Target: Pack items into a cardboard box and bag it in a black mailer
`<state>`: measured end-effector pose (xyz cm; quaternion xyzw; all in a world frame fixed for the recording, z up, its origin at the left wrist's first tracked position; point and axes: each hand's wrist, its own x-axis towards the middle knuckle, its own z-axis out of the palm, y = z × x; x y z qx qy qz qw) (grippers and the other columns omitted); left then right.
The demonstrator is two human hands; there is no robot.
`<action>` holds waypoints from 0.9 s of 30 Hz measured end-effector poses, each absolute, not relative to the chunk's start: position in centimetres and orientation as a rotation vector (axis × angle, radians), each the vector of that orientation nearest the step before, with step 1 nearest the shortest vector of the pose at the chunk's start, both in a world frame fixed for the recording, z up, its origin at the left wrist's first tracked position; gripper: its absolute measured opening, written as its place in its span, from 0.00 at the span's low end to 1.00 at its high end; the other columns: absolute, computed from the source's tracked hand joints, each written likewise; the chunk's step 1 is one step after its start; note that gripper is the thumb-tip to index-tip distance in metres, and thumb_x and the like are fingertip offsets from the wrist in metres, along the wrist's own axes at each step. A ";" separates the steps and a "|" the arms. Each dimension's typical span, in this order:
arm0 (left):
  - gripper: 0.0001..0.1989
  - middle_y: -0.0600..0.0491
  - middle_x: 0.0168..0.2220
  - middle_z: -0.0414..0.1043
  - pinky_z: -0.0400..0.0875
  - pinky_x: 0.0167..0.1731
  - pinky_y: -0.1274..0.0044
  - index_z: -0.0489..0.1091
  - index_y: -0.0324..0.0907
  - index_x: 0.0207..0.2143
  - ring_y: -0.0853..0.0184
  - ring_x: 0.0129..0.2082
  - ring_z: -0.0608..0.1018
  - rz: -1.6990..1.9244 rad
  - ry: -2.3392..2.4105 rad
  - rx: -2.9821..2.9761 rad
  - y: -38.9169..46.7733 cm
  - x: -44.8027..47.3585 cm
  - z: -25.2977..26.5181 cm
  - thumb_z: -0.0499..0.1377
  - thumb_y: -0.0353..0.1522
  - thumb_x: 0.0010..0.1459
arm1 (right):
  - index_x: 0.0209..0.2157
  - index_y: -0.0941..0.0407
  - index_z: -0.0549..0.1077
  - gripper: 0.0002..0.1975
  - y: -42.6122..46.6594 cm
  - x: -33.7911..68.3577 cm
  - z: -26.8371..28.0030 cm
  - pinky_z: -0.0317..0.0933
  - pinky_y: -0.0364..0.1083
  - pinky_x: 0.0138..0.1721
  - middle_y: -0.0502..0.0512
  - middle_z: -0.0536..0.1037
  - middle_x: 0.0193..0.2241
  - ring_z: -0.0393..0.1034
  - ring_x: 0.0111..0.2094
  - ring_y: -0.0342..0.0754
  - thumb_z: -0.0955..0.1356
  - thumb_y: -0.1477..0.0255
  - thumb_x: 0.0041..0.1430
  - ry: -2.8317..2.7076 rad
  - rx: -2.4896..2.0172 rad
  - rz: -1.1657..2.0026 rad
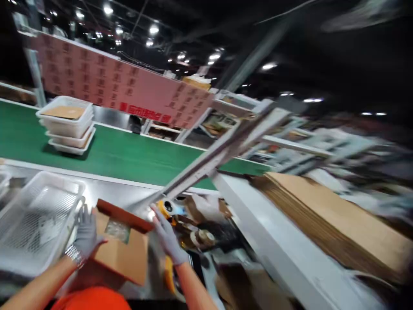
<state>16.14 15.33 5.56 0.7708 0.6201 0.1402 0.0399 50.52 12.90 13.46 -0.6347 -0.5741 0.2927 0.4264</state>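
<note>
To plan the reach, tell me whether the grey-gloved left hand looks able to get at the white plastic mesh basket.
Probably yes: the left hand is close beside the basket, near its rim, and nothing visible stands between them.

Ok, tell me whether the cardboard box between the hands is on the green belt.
No, the cardboard box is on the near side of the green belt.

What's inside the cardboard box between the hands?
In the cardboard box, a pale translucent item shows at the opening, too blurred to identify; its cardboard hides the rest.
</note>
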 end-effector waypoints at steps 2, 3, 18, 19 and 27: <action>0.66 0.12 0.75 0.55 0.53 0.76 0.43 0.65 0.19 0.71 0.23 0.79 0.54 0.406 1.932 2.261 15.1 16.4 6.2 0.82 0.51 0.41 | 0.70 0.54 0.76 0.36 16.6 48.3 14.5 0.54 0.64 0.79 0.65 0.73 0.72 0.65 0.75 0.61 0.64 0.46 0.75 -1.740 -1.533 0.740; 0.68 0.13 0.76 0.53 0.51 0.76 0.42 0.62 0.20 0.74 0.23 0.80 0.53 0.395 1.959 2.205 15.0 16.4 6.3 0.82 0.51 0.41 | 0.70 0.55 0.76 0.35 17.8 46.9 14.7 0.57 0.65 0.78 0.67 0.74 0.72 0.67 0.74 0.62 0.63 0.47 0.75 -1.889 -1.522 0.764; 0.54 0.29 0.79 0.56 0.47 0.79 0.50 0.61 0.30 0.76 0.37 0.78 0.60 0.184 1.095 2.691 9.5 14.6 8.5 0.72 0.53 0.59 | 0.77 0.56 0.66 0.34 10.1 41.8 5.0 0.47 0.79 0.77 0.70 0.53 0.81 0.45 0.82 0.73 0.63 0.54 0.79 -2.683 -1.303 0.366; 0.54 0.29 0.79 0.57 0.48 0.79 0.50 0.62 0.30 0.76 0.37 0.77 0.62 0.141 1.109 2.704 9.6 14.7 8.9 0.74 0.50 0.57 | 0.77 0.55 0.67 0.33 10.3 41.9 5.0 0.47 0.79 0.77 0.69 0.54 0.81 0.46 0.82 0.73 0.63 0.55 0.79 -2.678 -1.304 0.372; 0.36 0.33 0.77 0.61 0.53 0.76 0.49 0.66 0.36 0.74 0.42 0.75 0.66 0.042 1.141 2.728 10.0 15.3 9.1 0.65 0.37 0.66 | 0.77 0.57 0.64 0.31 14.3 40.7 9.4 0.51 0.75 0.77 0.68 0.57 0.80 0.47 0.82 0.68 0.57 0.60 0.81 -2.351 -1.356 0.246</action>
